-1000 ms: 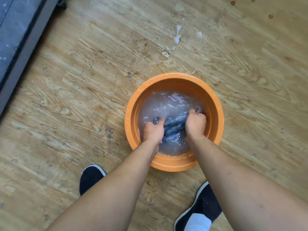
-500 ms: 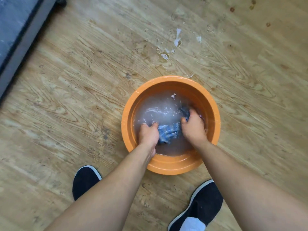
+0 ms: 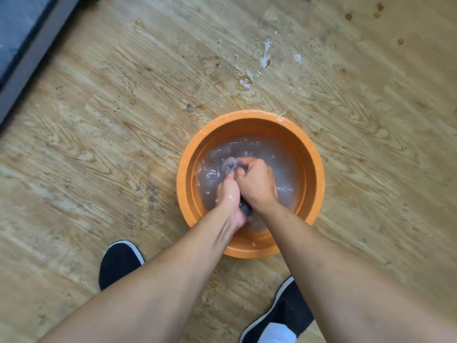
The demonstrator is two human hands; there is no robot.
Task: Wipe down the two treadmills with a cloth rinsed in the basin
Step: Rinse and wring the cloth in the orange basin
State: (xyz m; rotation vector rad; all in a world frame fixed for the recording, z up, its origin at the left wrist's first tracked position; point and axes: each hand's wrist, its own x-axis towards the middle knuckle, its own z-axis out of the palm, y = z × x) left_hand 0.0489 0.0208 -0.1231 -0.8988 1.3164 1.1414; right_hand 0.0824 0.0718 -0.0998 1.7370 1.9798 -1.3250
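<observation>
An orange basin (image 3: 188, 169) of cloudy water stands on the wooden floor below me. Both hands are down in the water, pressed together. My left hand (image 3: 230, 196) and my right hand (image 3: 257, 184) grip a bunched dark bluish cloth (image 3: 229, 165) between them; a wad shows above the knuckles and a dark end (image 3: 246, 209) pokes out by the wrists. Most of the cloth is hidden by the hands. The grey edge of a treadmill (image 3: 27, 58) runs along the top left corner.
Wet patches and white flecks (image 3: 265, 59) lie on the floor beyond the basin. My two black shoes (image 3: 118, 263) (image 3: 284, 315) stand on either side of the basin's near rim. Wooden floor surrounds the basin.
My hands, spread apart along the cloth a second ago, have come together and bunched it into a wad. The basin has shifted slightly right in view.
</observation>
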